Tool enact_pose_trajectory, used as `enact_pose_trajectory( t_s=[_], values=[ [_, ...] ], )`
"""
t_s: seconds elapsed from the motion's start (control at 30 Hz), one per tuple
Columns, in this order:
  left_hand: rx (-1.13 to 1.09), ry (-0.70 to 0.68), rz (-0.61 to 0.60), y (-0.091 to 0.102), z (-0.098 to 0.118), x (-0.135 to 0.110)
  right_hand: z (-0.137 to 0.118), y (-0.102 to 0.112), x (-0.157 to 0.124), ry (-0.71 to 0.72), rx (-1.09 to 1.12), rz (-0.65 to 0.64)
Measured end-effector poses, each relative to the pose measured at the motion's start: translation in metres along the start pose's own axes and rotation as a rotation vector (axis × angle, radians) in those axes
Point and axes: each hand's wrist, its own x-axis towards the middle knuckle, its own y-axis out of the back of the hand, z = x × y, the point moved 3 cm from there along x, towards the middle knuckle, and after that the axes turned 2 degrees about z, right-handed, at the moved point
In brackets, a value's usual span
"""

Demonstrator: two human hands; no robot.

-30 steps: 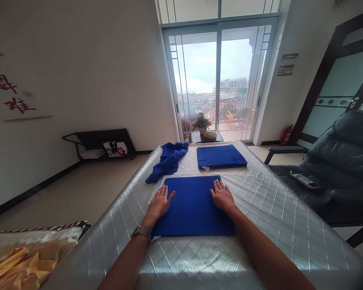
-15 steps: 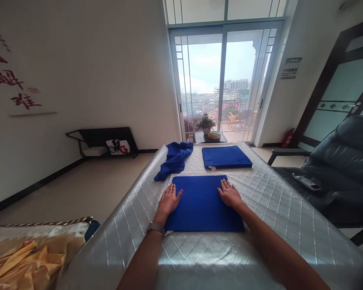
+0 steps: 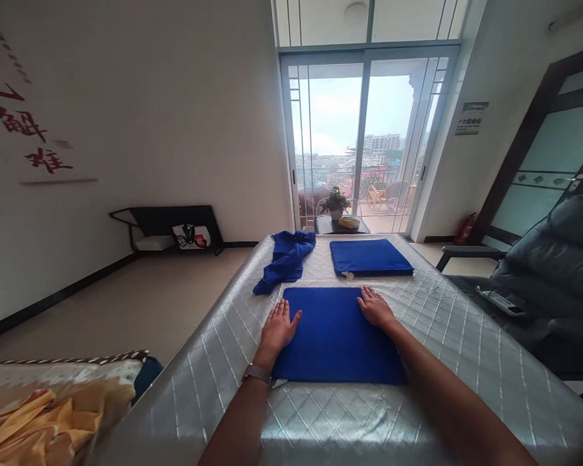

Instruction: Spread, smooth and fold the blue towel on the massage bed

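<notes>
A flat blue folded cloth point(image 3: 337, 336) lies on the silver quilted table cover point(image 3: 466, 349) in front of me, with a small white tag at its near left corner. My left hand point(image 3: 279, 327) rests flat along its left edge, fingers stretched forward and thumb out over the cloth. On the far right part of the cloth lies my right hand point(image 3: 375, 307), its fingers extended. Beyond it sits a neat stack of folded blue cloths point(image 3: 372, 257). To the left of that, a crumpled blue cloth point(image 3: 287, 259) lies loosely.
A potted plant point(image 3: 336, 202) stands on a chair by the glass sliding door. At the right is a dark armchair point(image 3: 554, 272) with a white device on its seat. Yellow fabric point(image 3: 39, 424) is heaped at lower left. A black bench frame point(image 3: 175, 226) stands along the wall.
The view has shifted slightly, so everything appears a little lower and further right. Both hands stay flat at the sides of the folded cloth.
</notes>
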Motion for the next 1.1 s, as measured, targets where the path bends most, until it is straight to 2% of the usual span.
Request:
enact_pose_trajectory(
  t_s=[0.2,0.33,0.5,0.6,0.7,0.83,0.9,1.0,1.1],
  values=[
    [0.03,-0.006,0.012,-0.002,0.001,0.0,0.0,-0.003,-0.003,-0.009,0.017,0.025],
    [0.051,0.008,-0.004,0.004,0.001,-0.004,-0.001,-0.001,-0.004,-0.007,0.027,0.024],
    [0.129,-0.011,0.125,0.02,0.014,-0.011,-0.001,-0.002,-0.004,-0.009,0.039,0.041],
    [0.101,-0.128,0.113,0.021,0.046,-0.01,-0.002,-0.002,-0.005,-0.004,0.057,0.051],
    [0.023,-0.292,0.04,0.011,0.099,-0.002,-0.002,-0.001,-0.006,0.006,0.071,0.068],
    [-0.08,-0.451,0.047,-0.008,0.174,0.024,-0.001,-0.002,-0.006,0.025,0.071,0.072],
    [-0.126,-0.477,0.049,-0.02,0.2,0.04,0.001,-0.003,-0.007,0.043,0.064,0.067],
    [-0.153,-0.447,0.038,-0.036,0.213,0.058,0.002,-0.004,-0.007,0.047,0.06,0.058],
    [-0.145,-0.378,0.023,-0.044,0.201,0.064,0.001,-0.004,-0.006,0.034,0.076,0.062]
  ],
)
